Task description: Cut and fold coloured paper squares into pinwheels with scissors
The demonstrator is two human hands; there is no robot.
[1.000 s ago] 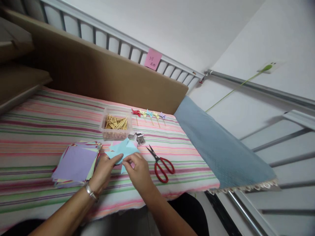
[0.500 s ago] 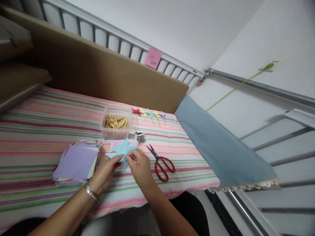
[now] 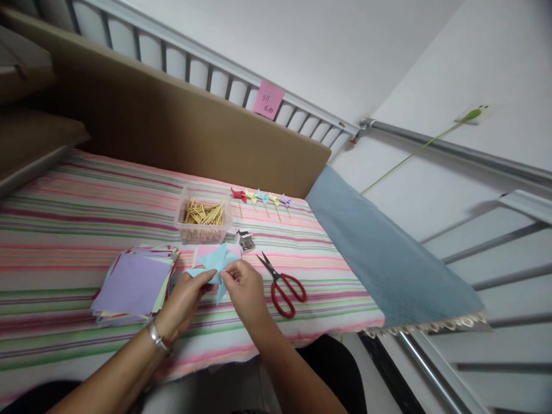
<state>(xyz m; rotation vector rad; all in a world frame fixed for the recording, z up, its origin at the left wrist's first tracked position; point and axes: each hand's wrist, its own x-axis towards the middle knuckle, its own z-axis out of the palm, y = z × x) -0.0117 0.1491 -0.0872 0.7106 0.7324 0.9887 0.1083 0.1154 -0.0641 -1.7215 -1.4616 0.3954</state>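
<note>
My left hand [image 3: 183,302] grips a light blue paper pinwheel [image 3: 214,259], its thumb pressed on the paper near the middle. Closed in a pinch, my right hand [image 3: 246,292] touches the pinwheel's centre; whether a small pin sits between those fingertips cannot be made out. Pink paper [image 3: 235,249] lies on the cloth behind the pinwheel, partly covered by it. To the right of my right hand rest scissors [image 3: 282,287] with red handles, blades apart. A small open box of metal pins [image 3: 246,244] stands just beyond the hands.
A stack of coloured paper squares [image 3: 133,284] lies at left. Behind is a clear plastic box [image 3: 202,234] of wooden sticks [image 3: 204,213]. Several finished pinwheels on sticks [image 3: 262,197] lie in a row before a cardboard panel [image 3: 194,121]. Striped cloth [image 3: 340,305] covers the table.
The blue pinwheel has tilted slightly in my hands, and my right fingers have shifted a little at its centre. Everything else stays in place.
</note>
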